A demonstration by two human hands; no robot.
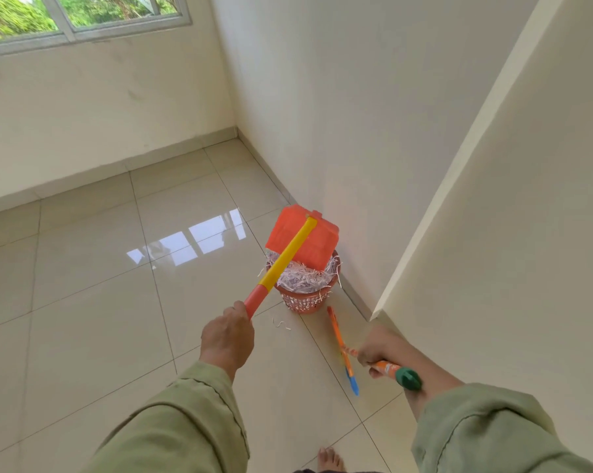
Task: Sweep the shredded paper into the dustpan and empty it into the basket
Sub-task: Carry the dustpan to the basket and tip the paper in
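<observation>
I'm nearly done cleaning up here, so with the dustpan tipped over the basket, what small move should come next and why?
Probably lower the dustpan back to the floor beside the stray strips. The left hand holds it upended over the basket, already heaped with shredded paper, while the right hand grips the broom, ready to sweep them.

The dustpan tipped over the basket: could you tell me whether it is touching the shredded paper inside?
Cannot tell. In the head view the dustpan overlaps the shredded paper heaped in the basket, but neither contact nor a gap shows plainly.
</observation>
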